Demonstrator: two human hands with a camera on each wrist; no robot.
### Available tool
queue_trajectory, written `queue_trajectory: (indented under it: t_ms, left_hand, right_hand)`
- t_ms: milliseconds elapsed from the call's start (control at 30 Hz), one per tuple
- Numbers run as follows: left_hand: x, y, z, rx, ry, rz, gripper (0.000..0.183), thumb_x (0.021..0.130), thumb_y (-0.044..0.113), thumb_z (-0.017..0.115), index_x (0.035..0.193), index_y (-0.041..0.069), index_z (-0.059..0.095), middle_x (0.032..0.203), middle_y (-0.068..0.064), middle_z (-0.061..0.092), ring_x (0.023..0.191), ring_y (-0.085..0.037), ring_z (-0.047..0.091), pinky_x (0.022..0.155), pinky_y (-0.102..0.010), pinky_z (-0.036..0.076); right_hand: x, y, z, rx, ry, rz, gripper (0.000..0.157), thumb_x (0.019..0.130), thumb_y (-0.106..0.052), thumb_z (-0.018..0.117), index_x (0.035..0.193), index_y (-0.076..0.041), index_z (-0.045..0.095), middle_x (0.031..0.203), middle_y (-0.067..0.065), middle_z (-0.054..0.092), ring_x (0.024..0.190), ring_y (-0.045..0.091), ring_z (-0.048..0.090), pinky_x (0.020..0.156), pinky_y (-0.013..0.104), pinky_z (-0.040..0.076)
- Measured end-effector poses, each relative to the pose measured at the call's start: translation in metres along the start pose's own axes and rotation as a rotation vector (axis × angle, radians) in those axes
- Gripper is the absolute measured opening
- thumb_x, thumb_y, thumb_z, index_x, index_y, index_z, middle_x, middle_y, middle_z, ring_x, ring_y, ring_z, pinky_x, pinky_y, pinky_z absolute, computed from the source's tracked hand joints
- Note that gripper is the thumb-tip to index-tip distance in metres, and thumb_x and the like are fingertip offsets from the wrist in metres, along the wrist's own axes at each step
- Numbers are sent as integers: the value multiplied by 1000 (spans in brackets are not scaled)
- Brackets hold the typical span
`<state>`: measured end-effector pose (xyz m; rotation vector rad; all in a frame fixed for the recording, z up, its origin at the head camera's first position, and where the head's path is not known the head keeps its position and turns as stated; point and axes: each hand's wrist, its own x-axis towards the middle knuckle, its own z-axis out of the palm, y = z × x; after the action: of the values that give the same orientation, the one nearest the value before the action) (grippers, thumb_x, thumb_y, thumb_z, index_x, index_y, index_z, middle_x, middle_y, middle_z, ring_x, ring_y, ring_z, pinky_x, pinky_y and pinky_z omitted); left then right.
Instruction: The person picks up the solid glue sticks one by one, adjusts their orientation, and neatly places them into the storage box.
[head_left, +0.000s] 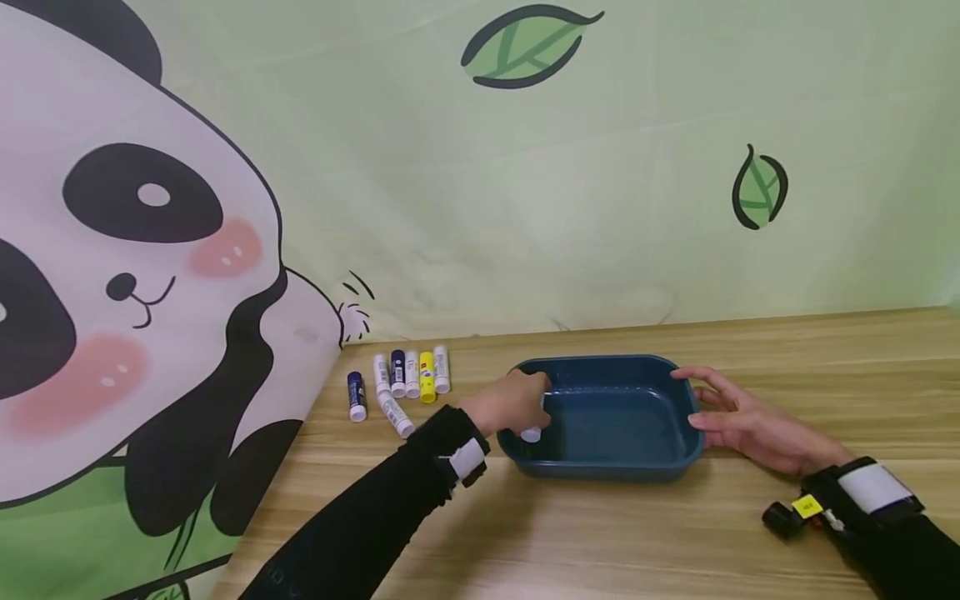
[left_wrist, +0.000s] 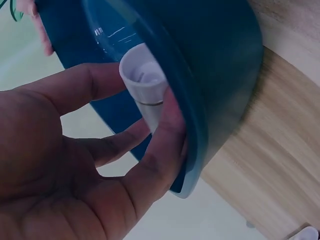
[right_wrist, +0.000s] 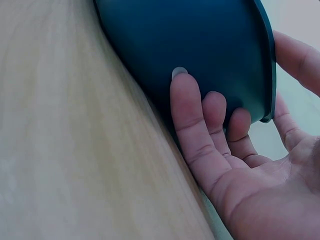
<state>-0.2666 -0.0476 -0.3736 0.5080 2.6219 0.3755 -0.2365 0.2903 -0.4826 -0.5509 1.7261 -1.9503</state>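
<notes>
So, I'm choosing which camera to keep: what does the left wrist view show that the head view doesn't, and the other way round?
Only the left wrist view looks into the hollow end of the white tube and shows the open palm side of the left hand.

Only the head view shows the yellow tube, the dark blue tube nearest the panda picture, and that picture itself.

Both show the left hand holding the white tube at the blue tray, and the wooden table.
</notes>
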Motion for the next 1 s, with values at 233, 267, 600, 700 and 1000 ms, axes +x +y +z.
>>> queue_trajectory:
  t_ms: [233,267,600,700,1000]
  left_hand:
    - [4,6,-3,91,-78,-51,25,97,8,68,120,-1,65,83,-7,66,58,-14,62,50,-21,46]
    - [5,7,-3,100,-85,-58,22,97,7,68,117,-1,66,82,-7,65,58,-15,62,50,-22,46]
    - [13,10,-3,193,-115,-134,8,94,6,67,87,2,68,71,-6,67,55,-15,64,43,-20,44]
    - [13,10,-3,187,-140,-155,7,95,6,67,91,1,69,73,-6,67,55,-15,62,44,-20,44]
    - [15,18,-11,135,-208,-245,7,94,4,66,88,1,67,75,-9,65,49,-13,54,43,-21,42]
  right_hand:
    - [1,-1,0,6,9,5,55,108,-5,49,156,-28,33,158,26,9,124,22,56,96,43,56]
    - [1,-1,0,3,12,8,56,108,-5,50,156,-28,33,157,25,11,124,21,56,96,43,56]
    - [1,-1,-1,8,1,-16,55,107,-4,50,155,-27,35,152,23,22,122,25,59,94,44,57]
    - [1,0,-1,9,-2,-16,55,107,-3,50,155,-27,35,152,21,22,122,25,59,94,44,57]
    - [0,1,-2,9,2,-15,55,107,-4,50,155,-27,35,152,22,21,121,26,59,93,44,57]
